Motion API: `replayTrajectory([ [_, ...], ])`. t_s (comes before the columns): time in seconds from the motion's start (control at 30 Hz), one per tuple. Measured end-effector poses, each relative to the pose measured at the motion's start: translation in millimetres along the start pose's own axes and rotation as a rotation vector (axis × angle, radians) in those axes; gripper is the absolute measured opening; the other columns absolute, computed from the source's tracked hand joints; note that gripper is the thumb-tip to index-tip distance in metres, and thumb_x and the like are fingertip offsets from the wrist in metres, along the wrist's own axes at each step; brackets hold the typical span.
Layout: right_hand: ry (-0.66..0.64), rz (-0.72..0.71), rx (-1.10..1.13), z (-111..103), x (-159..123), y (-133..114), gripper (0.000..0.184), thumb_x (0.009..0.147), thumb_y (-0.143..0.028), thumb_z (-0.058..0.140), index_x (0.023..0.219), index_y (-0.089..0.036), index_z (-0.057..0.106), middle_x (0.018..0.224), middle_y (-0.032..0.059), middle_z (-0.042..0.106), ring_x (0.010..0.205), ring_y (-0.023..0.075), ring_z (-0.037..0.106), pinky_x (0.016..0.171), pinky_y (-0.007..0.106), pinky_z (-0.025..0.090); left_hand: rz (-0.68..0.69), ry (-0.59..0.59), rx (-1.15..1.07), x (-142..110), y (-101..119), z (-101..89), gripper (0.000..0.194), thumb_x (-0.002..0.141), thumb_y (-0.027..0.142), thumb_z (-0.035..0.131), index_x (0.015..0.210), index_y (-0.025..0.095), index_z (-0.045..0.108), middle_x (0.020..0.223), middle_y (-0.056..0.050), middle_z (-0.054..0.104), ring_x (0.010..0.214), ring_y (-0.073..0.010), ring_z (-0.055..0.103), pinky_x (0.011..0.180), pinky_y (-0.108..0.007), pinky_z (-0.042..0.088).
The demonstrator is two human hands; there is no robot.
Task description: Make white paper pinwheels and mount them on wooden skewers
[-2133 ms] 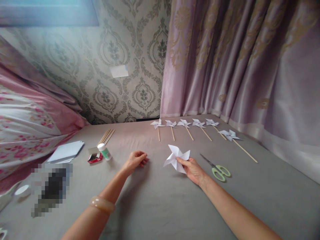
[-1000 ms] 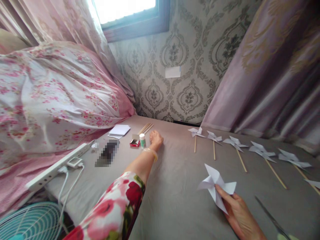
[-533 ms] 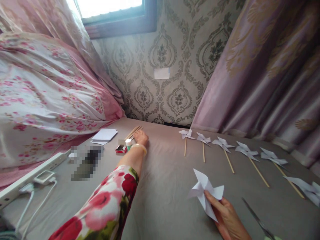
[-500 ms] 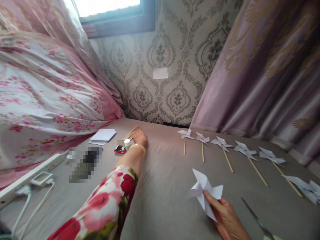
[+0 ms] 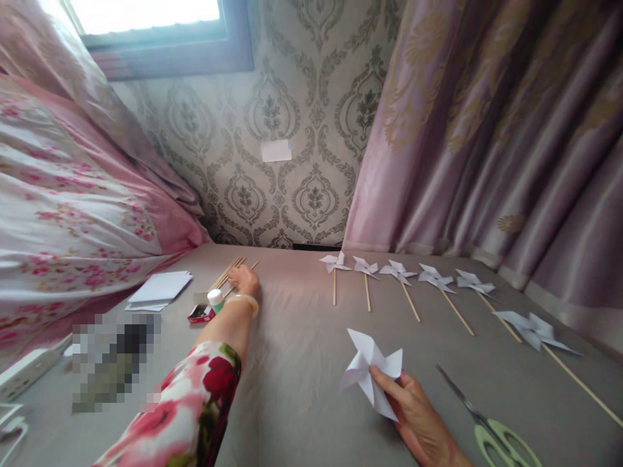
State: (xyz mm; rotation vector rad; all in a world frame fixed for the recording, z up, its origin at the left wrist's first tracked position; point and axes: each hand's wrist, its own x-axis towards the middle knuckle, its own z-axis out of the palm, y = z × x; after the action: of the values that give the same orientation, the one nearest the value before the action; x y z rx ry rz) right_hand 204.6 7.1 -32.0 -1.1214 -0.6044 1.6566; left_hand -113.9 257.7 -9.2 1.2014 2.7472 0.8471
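My left hand (image 5: 244,280), a bangle at its wrist, is stretched to the far side of the bed. Its fingers are closed on a thin wooden stick (image 5: 255,264) that slants out beside the bundle of sticks (image 5: 224,275). Right by that wrist stand a glue stick (image 5: 215,299) with a white cap and a small red box (image 5: 199,314), its lid raised. Closer to me, my right hand (image 5: 413,408) pinches a white paper pinwheel (image 5: 372,370) at its centre, thumb on top. No stick shows on this pinwheel.
Several finished pinwheels on sticks (image 5: 402,275) lie in a row along the right. Green-handled scissors (image 5: 491,421) rest near my right hand. On the left are white paper sheets (image 5: 159,290), a blurred-out object (image 5: 117,363) and a power strip (image 5: 32,373).
The view has turned to the right, bringing the scissors more fully into sight. One stick now lies apart from the bundle at my left fingers. My right hand keeps its pinch on the pinwheel.
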Motion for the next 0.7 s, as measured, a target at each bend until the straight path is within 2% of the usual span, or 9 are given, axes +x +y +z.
replayTrajectory([
  [0.07,-0.020,-0.011,-0.001,0,0,-1,0.043,0.056,-0.043,0.086,0.085,-0.013,0.076,0.077,0.0073,0.074,0.065,0.0156,0.064,0.063,0.023,0.047,0.050,-0.023,-0.069,-8,3,-1.7,0.024,0.086,0.011,0.042,0.097,0.004,0.062,0.111,-0.026,0.058,0.117,-0.0397,0.048,0.087,-0.050,0.040],
  [0.13,-0.029,-0.020,0.000,1,0,-2,0.043,0.056,-0.043,0.086,0.085,-0.013,0.076,0.077,0.0072,0.074,0.065,0.0152,0.064,0.063,0.022,0.047,0.122,-0.058,-0.149,-20,9,-2.5,0.022,0.081,0.009,0.045,0.095,0.008,0.062,0.107,-0.023,0.060,0.116,-0.0382,0.048,0.089,-0.049,0.038],
  [0.3,-0.030,-0.061,0.035,3,0,-3,0.041,0.053,-0.040,0.087,0.083,-0.014,0.076,0.076,0.0062,0.074,0.066,0.0148,0.064,0.064,0.022,0.048,0.322,-0.173,-0.436,-60,38,-7.9,0.024,0.078,0.008,0.047,0.095,0.016,0.063,0.105,-0.013,0.059,0.113,-0.0291,0.050,0.092,-0.042,0.038],
  [0.4,-0.026,-0.085,0.064,3,-1,-3,0.040,0.051,-0.037,0.089,0.080,-0.013,0.076,0.075,0.0063,0.074,0.067,0.0161,0.066,0.066,0.024,0.049,0.398,-0.294,-0.654,-91,53,-19.1,0.029,0.081,0.011,0.045,0.102,0.017,0.063,0.090,-0.008,0.059,0.095,-0.0210,0.057,0.080,-0.031,0.043],
  [0.5,-0.040,-0.099,0.089,3,-2,-3,0.037,0.051,-0.034,0.089,0.079,-0.013,0.075,0.075,0.0065,0.074,0.067,0.0169,0.067,0.066,0.025,0.050,0.404,-0.442,-0.851,-125,53,-37.4,0.035,0.084,0.021,0.047,0.116,0.016,0.060,0.071,0.000,0.052,0.066,-0.0140,0.055,0.061,-0.024,0.042],
  [0.6,-0.036,-0.120,0.130,3,-5,-5,0.034,0.053,-0.030,0.088,0.079,-0.013,0.074,0.074,0.0055,0.074,0.067,0.0164,0.068,0.066,0.024,0.051,0.368,-0.596,-1.058,-155,42,-61.7,0.043,0.083,0.037,0.053,0.120,0.016,0.059,0.068,0.003,0.048,0.053,-0.0078,0.047,0.052,-0.020,0.036],
  [0.7,-0.027,-0.100,0.134,3,-9,-9,0.033,0.055,-0.029,0.087,0.081,-0.012,0.073,0.074,0.0064,0.074,0.067,0.0179,0.069,0.066,0.025,0.052,0.184,-0.841,-1.403,-175,27,-85.7,0.050,0.069,0.044,0.072,0.110,0.015,0.065,0.069,0.003,0.049,0.049,-0.0038,0.043,0.047,-0.017,0.030],
])
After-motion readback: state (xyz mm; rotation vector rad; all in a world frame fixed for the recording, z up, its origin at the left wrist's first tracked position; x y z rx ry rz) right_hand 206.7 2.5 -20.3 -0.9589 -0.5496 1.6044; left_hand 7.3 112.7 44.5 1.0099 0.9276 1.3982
